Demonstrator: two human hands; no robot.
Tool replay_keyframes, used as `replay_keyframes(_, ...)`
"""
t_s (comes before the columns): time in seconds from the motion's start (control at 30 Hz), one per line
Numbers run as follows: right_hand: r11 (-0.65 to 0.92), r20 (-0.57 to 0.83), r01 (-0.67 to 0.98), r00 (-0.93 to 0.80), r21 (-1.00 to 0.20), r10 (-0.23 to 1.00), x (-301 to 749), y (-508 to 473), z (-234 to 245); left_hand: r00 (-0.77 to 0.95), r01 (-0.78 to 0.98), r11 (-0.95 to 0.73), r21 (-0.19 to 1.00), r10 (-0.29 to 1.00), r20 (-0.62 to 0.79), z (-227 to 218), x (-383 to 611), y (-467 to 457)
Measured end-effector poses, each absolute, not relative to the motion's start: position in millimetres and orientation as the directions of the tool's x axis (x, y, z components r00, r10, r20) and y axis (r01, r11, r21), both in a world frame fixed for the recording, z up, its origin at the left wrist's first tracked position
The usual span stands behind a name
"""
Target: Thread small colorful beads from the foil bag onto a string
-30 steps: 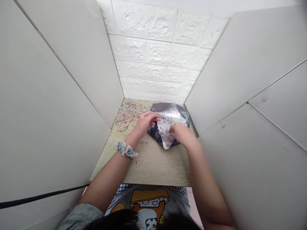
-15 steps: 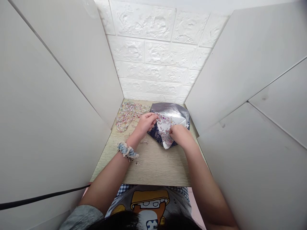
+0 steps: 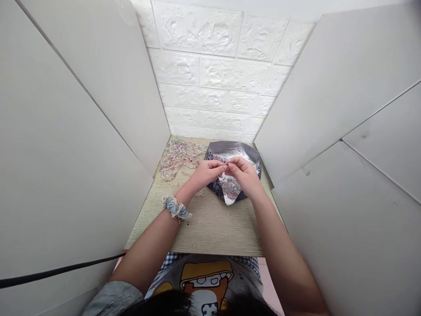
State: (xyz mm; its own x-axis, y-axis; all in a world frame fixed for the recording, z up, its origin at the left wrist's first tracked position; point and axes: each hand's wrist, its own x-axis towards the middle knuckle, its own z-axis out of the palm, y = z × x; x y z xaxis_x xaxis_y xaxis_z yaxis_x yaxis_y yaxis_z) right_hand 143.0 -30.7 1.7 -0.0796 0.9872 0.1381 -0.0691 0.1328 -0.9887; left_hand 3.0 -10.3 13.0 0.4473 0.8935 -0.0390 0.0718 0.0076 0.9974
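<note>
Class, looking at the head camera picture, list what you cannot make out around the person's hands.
Head view:
- Anything pinched between the fingertips of the left hand and right hand: the fingers cover it.
- The middle of the silver foil: hidden by both hands.
- Single beads in the bead strands: too small to tell apart.
- Most of the dark blue cloth: hidden by the foil.

The foil sheet (image 3: 235,153) before me is glossy silver, the patterned cloth (image 3: 215,189) under it matt navy, my table (image 3: 210,230) matt wood-grain, the wall panel (image 3: 210,74) rough, embossed white.
</note>
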Motion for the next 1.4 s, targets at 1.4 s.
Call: replay_keyframes(1.4,-0.006,0.032,-0.253,-0.145,-0.967,0.989,142.8,-31.4,-1.6,0.427,0.132,-0.066,0.989,0.904,0.004,18.6,-0.7,-11.7)
